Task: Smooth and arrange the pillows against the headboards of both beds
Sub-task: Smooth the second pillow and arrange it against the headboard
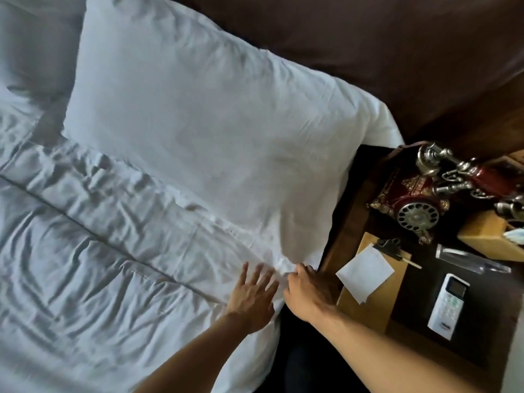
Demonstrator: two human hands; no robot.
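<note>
A large white pillow (204,123) lies flat at the head of the bed, its far edge against the dark brown headboard (382,52). A second white pillow (31,52) sits to its left, partly out of frame. Below them the white duvet (85,265) is wrinkled, with a folded-over band across it. My left hand (252,296) rests flat on the duvet near the bed's right edge, fingers spread. My right hand (309,290) is beside it, fingers curled, pinching the duvet's edge at the corner below the pillow.
A dark wooden nightstand (354,205) stands close to the right of the bed. It holds a red antique rotary telephone (419,194), a clipboard with white paper (368,273), a white remote control (448,304), a clear bottle (470,259) and a wooden tissue box (487,236).
</note>
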